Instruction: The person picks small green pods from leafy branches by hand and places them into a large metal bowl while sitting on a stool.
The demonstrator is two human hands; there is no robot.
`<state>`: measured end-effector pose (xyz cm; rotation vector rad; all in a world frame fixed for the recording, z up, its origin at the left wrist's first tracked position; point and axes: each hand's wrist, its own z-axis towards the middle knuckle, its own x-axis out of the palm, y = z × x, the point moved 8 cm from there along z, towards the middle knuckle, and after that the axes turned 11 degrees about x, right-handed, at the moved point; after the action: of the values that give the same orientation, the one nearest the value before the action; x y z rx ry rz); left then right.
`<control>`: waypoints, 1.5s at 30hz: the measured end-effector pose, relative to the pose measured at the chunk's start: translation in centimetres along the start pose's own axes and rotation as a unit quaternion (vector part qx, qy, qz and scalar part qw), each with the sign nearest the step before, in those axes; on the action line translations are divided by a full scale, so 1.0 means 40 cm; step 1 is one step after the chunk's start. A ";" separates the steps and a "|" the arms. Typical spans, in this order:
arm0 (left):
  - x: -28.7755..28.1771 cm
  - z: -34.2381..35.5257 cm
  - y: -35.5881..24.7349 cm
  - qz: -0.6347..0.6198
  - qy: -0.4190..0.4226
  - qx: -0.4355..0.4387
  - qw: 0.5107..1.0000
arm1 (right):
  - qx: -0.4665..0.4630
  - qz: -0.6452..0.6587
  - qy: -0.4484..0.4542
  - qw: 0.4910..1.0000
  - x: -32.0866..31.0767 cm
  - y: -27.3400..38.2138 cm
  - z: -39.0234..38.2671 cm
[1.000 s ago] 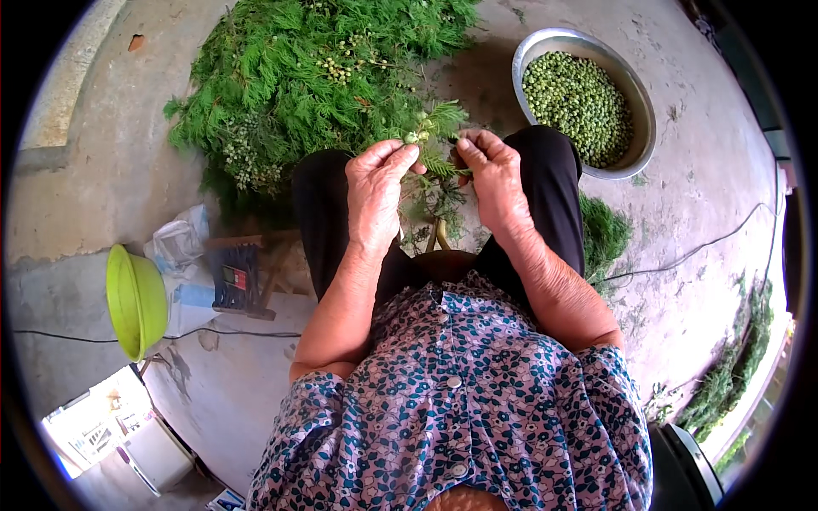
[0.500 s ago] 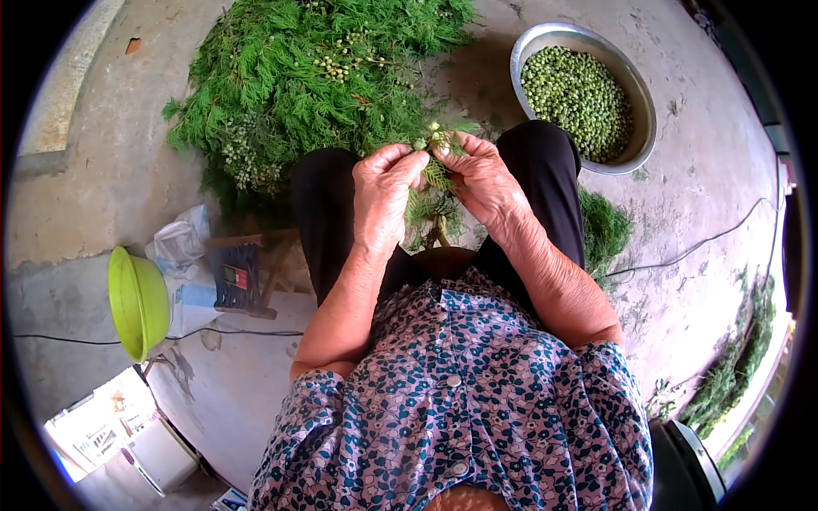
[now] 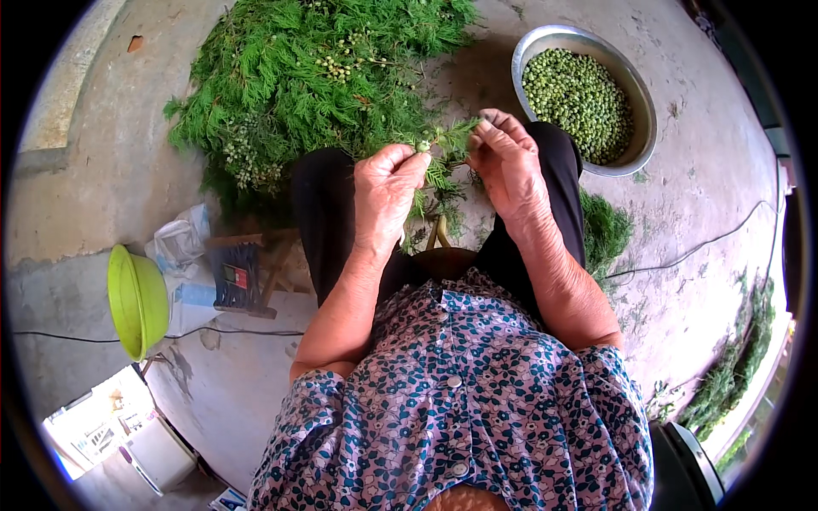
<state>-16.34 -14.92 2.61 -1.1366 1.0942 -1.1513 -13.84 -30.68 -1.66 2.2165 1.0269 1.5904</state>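
Observation:
Above my knees, my left hand (image 3: 385, 192) pinches a green conifer sprig (image 3: 439, 166) between thumb and fingertips. A round green cone (image 3: 423, 146) shows at those fingertips. To its right, my right hand (image 3: 509, 166) is closed, thumb against fingers, beside the sprig's feathery tip; what it holds, if anything, is too small to make out. Ahead on the left lies a big heap of conifer branches (image 3: 290, 94) with clusters of pale cones. A metal basin (image 3: 645, 140) of small green cones (image 3: 579, 102) stands beyond my right knee.
A lime-green plastic basin (image 3: 136, 302) is tipped on its side at the left, near a white plastic bag (image 3: 181, 243) and a small wooden stool (image 3: 247, 272). More greenery (image 3: 603, 226) lies by my right knee. A black cable (image 3: 682, 255) crosses the concrete floor.
My right hand has moved right, away from my left hand, and its fingers have come off the cone area. My left hand keeps its pinch on the sprig, almost in place.

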 end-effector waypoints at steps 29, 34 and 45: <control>-0.001 -0.015 -0.012 -0.098 -0.006 -0.051 0.994 | 0.016 0.013 0.071 0.997 0.043 0.030 -0.011; 0.003 -0.010 -0.025 -0.095 -0.002 -0.037 0.995 | 0.082 -0.010 0.033 0.996 0.035 -0.015 -0.005; 0.007 -0.004 -0.024 -0.015 0.070 -0.019 0.997 | 0.112 -0.175 0.100 0.973 0.064 -0.069 -0.015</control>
<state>-16.55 -15.27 3.54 -1.1192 1.2134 -1.2531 -15.08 -27.11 -1.06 1.8865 1.6239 1.6212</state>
